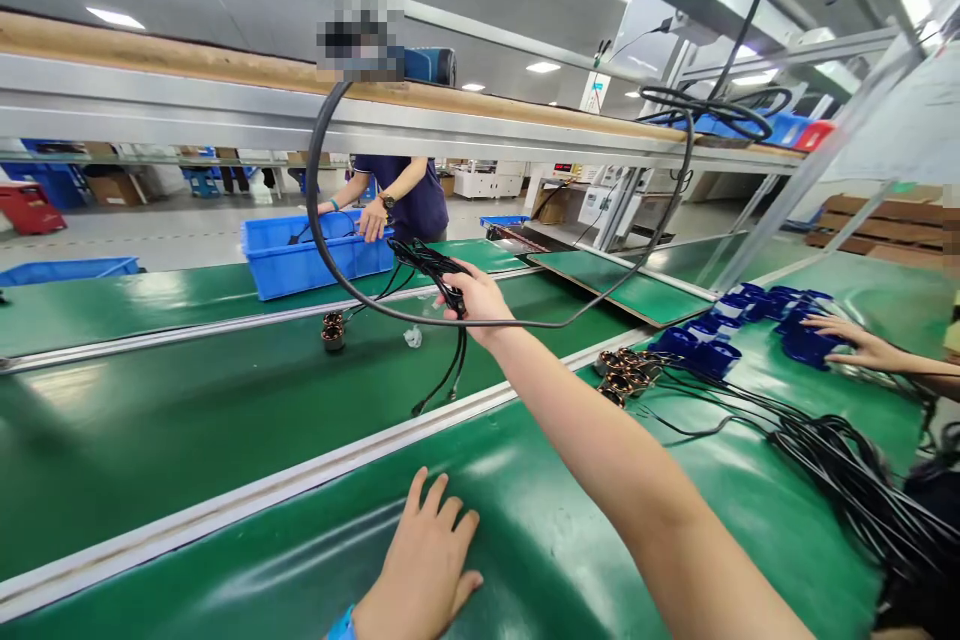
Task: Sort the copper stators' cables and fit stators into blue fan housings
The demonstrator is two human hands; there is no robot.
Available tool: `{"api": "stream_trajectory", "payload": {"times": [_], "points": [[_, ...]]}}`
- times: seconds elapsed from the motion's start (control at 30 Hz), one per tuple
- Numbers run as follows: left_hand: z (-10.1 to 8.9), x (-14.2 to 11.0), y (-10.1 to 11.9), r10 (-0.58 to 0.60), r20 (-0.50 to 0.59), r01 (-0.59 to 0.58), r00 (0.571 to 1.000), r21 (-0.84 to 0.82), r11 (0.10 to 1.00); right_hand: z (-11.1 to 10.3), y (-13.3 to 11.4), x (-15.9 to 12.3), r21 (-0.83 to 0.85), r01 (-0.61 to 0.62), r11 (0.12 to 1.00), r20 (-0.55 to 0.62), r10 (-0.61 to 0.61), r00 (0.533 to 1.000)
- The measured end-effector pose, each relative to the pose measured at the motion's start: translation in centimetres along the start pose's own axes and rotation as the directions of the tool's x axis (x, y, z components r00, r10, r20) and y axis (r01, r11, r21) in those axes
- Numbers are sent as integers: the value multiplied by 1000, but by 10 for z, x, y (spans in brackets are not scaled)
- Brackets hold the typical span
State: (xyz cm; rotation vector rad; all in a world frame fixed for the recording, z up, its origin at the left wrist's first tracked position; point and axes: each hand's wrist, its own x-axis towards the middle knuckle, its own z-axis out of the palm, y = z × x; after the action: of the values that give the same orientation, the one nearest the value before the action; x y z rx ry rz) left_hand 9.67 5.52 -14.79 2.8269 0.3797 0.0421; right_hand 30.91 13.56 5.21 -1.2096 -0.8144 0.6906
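Observation:
My right hand (480,298) reaches out over the middle green belt, closed round a bundle of black cables (424,260). Cable ends hang below the hand towards the belt. Left of it a copper-wound motor stator (333,331) stands on the belt, and a thin lead runs from there up towards the bundle. A crumpled clear scrap (412,336) lies nearby. Above the near green surface (300,570) my left hand (431,555) is spread with nothing in it; whether it touches the surface I cannot tell.
A thick black cable (480,323) loops down from the shelf (225,100) across my view. Opposite, a person (409,195) handles a blue bin (315,255). At right lie several stators (622,375), blue housings (705,350) and black cables (832,460), with another person's hand (862,345) there.

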Motion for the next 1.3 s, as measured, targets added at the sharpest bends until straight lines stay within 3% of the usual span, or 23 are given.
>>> {"api": "stream_trajectory", "payload": {"times": [0.13, 0.23, 0.4, 0.57, 0.7, 0.8, 0.87, 0.93, 1.03, 1.1, 1.2, 1.3], "points": [[-12, -5, 8, -19, 72, 21, 997, -26, 999, 2, -36, -43, 125, -31, 992, 121, 16, 992], [-15, -7, 12, -20, 84, 23, 996, -27, 999, 0, -55, -73, 108, -12, 994, 224, -12, 974], [-7, -12, 17, 18, 85, -16, 996, -30, 999, -12, -79, -110, 52, 21, 998, 228, -33, 973], [-12, -17, 17, 27, 43, -26, 999, -5, 1000, -40, -98, -153, -72, 32, 997, 190, -17, 982], [-34, -10, -18, -136, -75, 141, 988, 65, 988, -82, -101, -192, -132, 19, 991, 182, 5, 983], [-53, 8, -67, -316, -226, 343, 921, 94, 934, -129, -76, -222, -413, -17, 910, 148, 86, 985], [-64, 25, -98, -404, -323, 456, 855, 99, 885, -161, -39, -244, -676, 24, 736, 138, 94, 986], [-74, 46, -123, -420, -386, 493, 821, 109, 863, -187, 8, -267, -867, 85, 491, 148, 92, 985], [-88, 78, -149, -358, -384, 443, 851, 157, 883, -208, 79, -294, -981, -33, 189, 12, 231, 973], [-98, 98, -162, -306, -332, 384, 892, 203, 901, -211, 111, -304, -992, -53, 111, -32, 184, 982], [-108, 125, -180, -223, -231, 283, 947, 272, 920, -206, 127, -306, -993, -91, 74, -85, 86, 993], [-110, 156, -198, -138, -135, 174, 981, 310, 935, -205, 116, -296, -988, -151, 37, -147, 100, 984]]}}
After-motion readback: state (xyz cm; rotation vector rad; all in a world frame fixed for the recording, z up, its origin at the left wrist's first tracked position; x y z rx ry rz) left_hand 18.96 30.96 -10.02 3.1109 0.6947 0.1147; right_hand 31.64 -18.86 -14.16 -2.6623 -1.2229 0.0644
